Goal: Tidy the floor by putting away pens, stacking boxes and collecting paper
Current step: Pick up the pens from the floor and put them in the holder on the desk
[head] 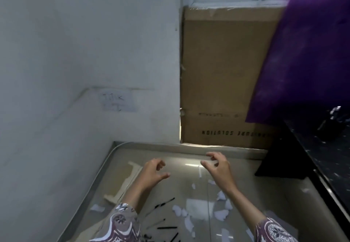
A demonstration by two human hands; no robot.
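Judging by the floor, the tidying has barely begun. At the left a flat, pale beige cardboard piece (121, 183) lies unstacked on the glossy beige tiled floor (265, 190) beside the white wall (75, 52). The left hand (153, 171) hovers above it, its grip loosely curled and holding nothing. Below, several thin black pens (164, 203) lie scattered on the tiles, none put away. Further right, torn white paper scraps (220, 214) and a white sheet (198, 208) lie uncollected. The right hand (217, 166) hangs over the floor, grip half open, empty. Behind stands a tall brown cardboard box (223, 75).
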